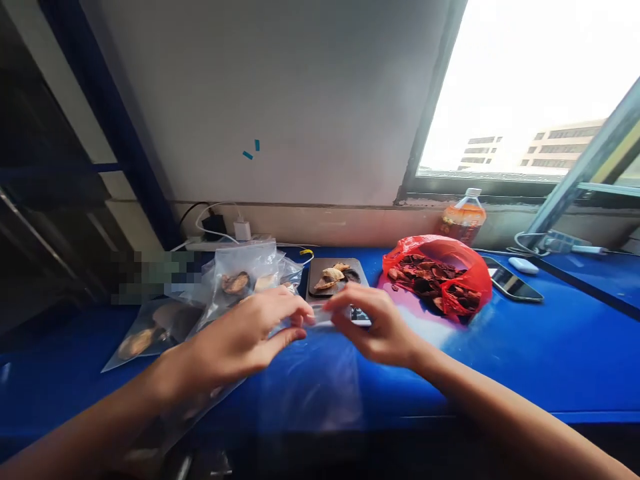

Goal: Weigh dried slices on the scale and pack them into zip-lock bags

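A clear plastic bag [313,387] hangs down in front of the blue table's edge, blurred by motion. At its top edge, my left hand [250,333] pinches one side with thumb and fingers. The opposite side is held in the closed fingers of my right hand [373,323]. Just beyond both hands lies a kitchen scale [315,270], its front partly hidden by the bag and my right hand. Pale and dark dried slices [330,277] rest on the scale's plate.
Clear bags with dried slices [245,257] crowd the left side. An open red bag [480,267] of dark dried pieces sits right of the scale. Further right are a phone [517,283] and a white case [523,266]. A bottle [465,217] stands by the wall.
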### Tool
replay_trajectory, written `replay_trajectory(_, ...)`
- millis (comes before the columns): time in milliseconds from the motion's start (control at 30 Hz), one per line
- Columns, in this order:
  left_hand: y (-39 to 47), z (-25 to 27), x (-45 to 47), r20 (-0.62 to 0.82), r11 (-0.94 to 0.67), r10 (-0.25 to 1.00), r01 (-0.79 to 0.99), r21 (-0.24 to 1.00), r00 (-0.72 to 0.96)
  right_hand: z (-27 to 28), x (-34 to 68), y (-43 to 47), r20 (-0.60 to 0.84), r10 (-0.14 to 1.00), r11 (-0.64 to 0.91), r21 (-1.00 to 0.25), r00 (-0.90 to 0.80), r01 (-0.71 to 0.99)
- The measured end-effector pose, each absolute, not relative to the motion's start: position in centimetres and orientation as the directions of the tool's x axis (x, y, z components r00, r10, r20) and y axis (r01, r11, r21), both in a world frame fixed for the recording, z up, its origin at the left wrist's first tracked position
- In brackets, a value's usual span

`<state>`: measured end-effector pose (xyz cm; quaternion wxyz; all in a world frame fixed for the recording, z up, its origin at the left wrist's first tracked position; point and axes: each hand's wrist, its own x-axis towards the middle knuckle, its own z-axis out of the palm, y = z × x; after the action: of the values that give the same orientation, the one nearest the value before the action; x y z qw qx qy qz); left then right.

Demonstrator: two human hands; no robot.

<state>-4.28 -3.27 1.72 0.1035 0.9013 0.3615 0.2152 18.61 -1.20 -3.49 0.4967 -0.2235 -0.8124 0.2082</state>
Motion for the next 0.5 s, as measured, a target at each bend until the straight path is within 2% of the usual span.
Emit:
replay_trajectory(67,-1.6,2.3,-3.8,0.274,-0.726,0.679,0.566,0.39,0.681,-3.1,19.2,0.1,0.754,0.624,0.781,-0.607,-0.203,0.145)
replay_trajectory(133,-0.8,2.7,-3.0,0.183,-0.76,0.593,0.469,0.451,0.784,-2.8,20.3,1.7,0.742,0.671,0.732,-0.663,0.005,0.157)
replay_trajectory(233,-1.1,2.9,-1.7,0.035,-0.77,0.399,0.314,0.555,0.916,-2.6,23.0,4.5,0.702,0.624,0.678,-0.705,0.343,0.208)
replay_trajectory(300,-1.5,2.9,-1.6,0.028,-0.777,0.381,0.304,0.552,0.924,-3.0,24.7,6.2,0.596,0.609,0.595,-0.779,0.523,0.196)
replay_trajectory(367,-1.3,2.8,-2.1,0.083,-0.788,0.415,0.313,0.53,0.906,-3.6,25.6,7.2,0.559,0.621,0.538,-0.814,0.549,0.22)
replay_trajectory(400,-0.9,2.7,-2.7,0.124,-0.788,0.436,0.311,0.532,0.891,-4.0,25.6,7.3,0.584,0.629,0.536,-0.804,0.514,0.258)
replay_trajectory(500,1.0,2.3,-5.2,0.25,-0.737,0.545,0.314,0.599,0.8,-4.7,23.7,6.1,0.741,0.607,0.625,-0.668,0.286,0.404)
